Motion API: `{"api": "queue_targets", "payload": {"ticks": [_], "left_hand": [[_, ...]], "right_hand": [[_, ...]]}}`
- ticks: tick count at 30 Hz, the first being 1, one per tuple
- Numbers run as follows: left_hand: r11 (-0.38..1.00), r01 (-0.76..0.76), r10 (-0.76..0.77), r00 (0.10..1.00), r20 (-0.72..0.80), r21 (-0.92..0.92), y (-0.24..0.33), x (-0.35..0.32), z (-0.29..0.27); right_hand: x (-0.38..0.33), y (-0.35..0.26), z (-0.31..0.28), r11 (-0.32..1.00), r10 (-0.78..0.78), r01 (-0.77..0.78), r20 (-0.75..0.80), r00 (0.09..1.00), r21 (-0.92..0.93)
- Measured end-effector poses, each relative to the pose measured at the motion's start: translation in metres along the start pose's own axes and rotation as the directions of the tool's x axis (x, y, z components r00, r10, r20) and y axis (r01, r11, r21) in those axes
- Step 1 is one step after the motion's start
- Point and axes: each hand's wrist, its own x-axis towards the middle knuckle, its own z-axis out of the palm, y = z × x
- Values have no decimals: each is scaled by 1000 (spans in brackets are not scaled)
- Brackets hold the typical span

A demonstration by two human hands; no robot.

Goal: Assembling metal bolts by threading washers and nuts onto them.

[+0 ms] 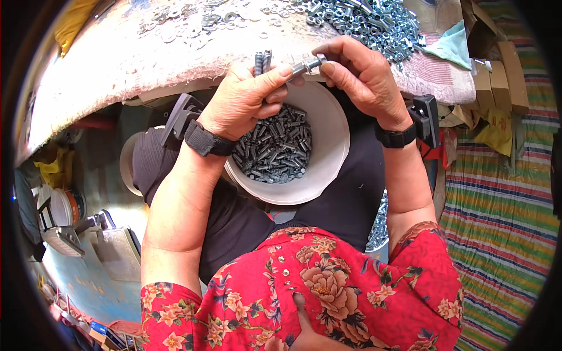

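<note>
Small hardware workshop — nut heap [374, 23], washers [199, 20] on bench, bolts in white tub [328, 126].

The left hand [249, 96] grips two upright grey threaded steel bolts [263, 61] in its fist and pinches a third shiny bolt [305, 66] at the fingertips. The right hand [360, 73] pinches that bolt's far end. Directly beneath the grip sits a round white plastic bucket [328, 146] holding assembled grey bolts [275, 146]; beyond it, loose silver nuts [374, 23] and flat washers [193, 23] lie on a pale cloth-covered table [105, 64].
</note>
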Motion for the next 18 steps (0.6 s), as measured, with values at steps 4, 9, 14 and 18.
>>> {"api": "queue_targets", "payload": {"ticks": [4,9,14,18], "left_hand": [[982,118,-103,989,103,-147,-2,-3,2],[990,142,-143,981,132,17,-2,-8,5],[713,-259,217,965,146,652,-13,-3,7],[874,-86,15,988,151,479,-5,-12,22]], "right_hand": [[-5,6,5,910,-409,415,-140,902,18],[-20,3,9,951,-307,296,-158,938,-93],[-30,18,20,996,-55,65,-187,981,52],[-15,23,22,832,79,214,-491,868,512]]}}
